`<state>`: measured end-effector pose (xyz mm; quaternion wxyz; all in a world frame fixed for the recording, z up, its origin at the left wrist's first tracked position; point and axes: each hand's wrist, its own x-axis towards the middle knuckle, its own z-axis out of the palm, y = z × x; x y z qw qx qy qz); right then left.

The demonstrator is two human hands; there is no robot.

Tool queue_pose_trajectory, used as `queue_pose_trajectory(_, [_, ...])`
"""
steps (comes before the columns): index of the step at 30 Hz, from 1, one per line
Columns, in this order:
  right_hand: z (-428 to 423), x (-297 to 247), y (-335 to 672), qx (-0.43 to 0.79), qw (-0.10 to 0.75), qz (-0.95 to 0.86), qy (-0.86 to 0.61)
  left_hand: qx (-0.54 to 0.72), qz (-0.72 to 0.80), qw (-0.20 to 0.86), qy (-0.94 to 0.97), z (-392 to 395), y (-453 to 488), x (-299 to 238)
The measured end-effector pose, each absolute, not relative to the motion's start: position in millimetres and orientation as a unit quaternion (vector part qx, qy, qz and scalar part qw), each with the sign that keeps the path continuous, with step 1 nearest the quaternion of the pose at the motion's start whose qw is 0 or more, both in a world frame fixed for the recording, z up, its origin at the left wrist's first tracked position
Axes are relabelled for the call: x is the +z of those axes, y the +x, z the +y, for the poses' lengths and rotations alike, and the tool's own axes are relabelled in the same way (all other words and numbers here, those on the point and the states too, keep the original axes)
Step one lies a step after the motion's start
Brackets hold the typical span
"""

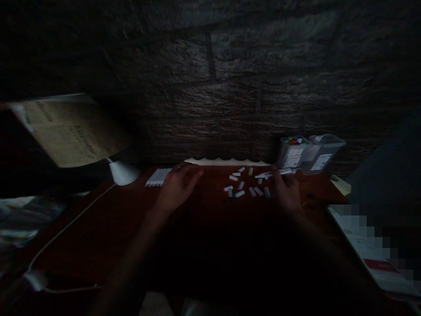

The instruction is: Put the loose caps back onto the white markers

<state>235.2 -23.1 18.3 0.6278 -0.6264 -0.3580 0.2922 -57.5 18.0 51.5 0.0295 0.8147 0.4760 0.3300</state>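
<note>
My left hand [176, 186] hovers at the right end of a row of white markers [157, 177] lying side by side. Its thumb and fingers are apart, and I see nothing between them. My right hand [287, 189] is closed on white markers [279, 173], which point left; how many is hard to tell in the dim light. Between my hands, several loose white marker caps [241, 185] with coloured ends lie scattered on the dark wooden table [197, 206].
Behind my right hand stand a clear plastic container [291, 152] with colourful-topped markers and a second clear container [324, 153]. A lamp [123, 172] with a paper-like shade stands at left, its cord trailing over the table. A rough brick wall [213, 96] closes off the back.
</note>
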Motion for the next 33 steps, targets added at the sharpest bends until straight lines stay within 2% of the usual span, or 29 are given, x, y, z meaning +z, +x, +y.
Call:
queue_pose_trajectory(3, [-27.5, 21.3, 233.7, 0.285, 0.614, -0.348, -0.649, 0.326, 0.560, 0.005, 0.761, -13.1, -120.3, 45.0])
queue_pose_trajectory(9, [-40.6, 31.7, 212.9, 0.279, 0.549, -0.354, -0.704, 0.150, 0.625, 0.052, 0.764, -75.4, -187.2, -17.9])
queue_pose_trajectory(14, [-46.7, 35.5, 204.3, 0.284, 0.520, -0.355, -0.723, 0.170, 0.685, 0.036, 0.707, -87.8, -190.3, -18.8])
queue_pose_trajectory(17, [-45.8, 32.5, 206.3, 0.297, 0.528, -0.372, -0.703, 0.213, 0.685, 0.142, 0.682, -90.0, -185.9, -3.3])
queue_pose_trajectory(21, [-48.8, 25.6, 199.2, 0.318, 0.560, -0.446, -0.622, 0.347, 0.589, 0.341, 0.646, -75.8, -148.8, 12.2])
queue_pose_trajectory(26, [-58.5, 22.2, 178.2, 0.324, 0.602, -0.513, -0.519, 0.493, 0.403, 0.646, 0.421, -19.3, -58.9, 22.7])
queue_pose_trajectory(29, [-55.9, 21.4, 176.3, 0.319, 0.614, -0.525, -0.496, 0.519, 0.338, 0.722, 0.308, 12.3, -11.5, 23.4])
queue_pose_trajectory(33, [-43.6, 15.3, 185.0, 0.294, 0.619, -0.538, -0.491, 0.513, 0.294, 0.753, 0.287, 27.8, 19.6, 11.9])
